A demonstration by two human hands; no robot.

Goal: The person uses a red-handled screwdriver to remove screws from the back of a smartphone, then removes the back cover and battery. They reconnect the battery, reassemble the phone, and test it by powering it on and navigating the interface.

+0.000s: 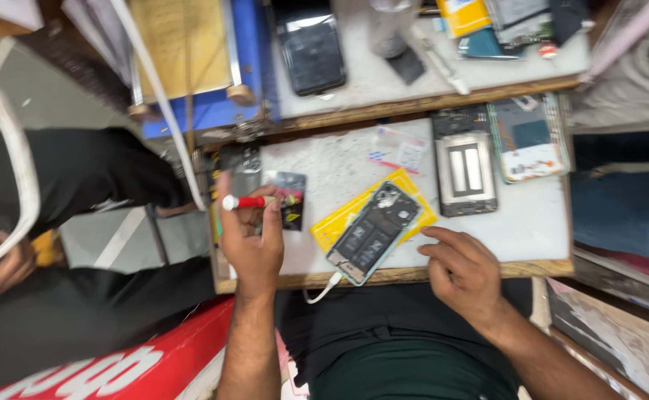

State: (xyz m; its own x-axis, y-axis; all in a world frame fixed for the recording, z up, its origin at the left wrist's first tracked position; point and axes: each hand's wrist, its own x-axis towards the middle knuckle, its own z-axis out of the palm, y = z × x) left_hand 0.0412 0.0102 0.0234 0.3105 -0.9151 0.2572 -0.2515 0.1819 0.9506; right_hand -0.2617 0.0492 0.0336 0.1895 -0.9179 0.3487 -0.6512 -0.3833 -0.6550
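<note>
My left hand (251, 238) grips a red-handled screwdriver with a white cap (244, 201), held over the left part of the small white work board (332, 159). An opened phone (373, 232) with its back off lies tilted on a yellow mat (409, 184), a white cable (325, 287) running from its lower end. My right hand (461, 269) rests at the board's front edge, forefinger stretched toward the phone's right side, holding nothing. A small dark part (289, 198) lies just right of the screwdriver tip.
A dark phone frame with a metal plate (465, 169) and a phone back with a blue board (530, 141) lie at the right. A black phone (311, 50), tools and packets sit on the upper shelf. Another person's dark sleeve (72, 174) reaches in from the left.
</note>
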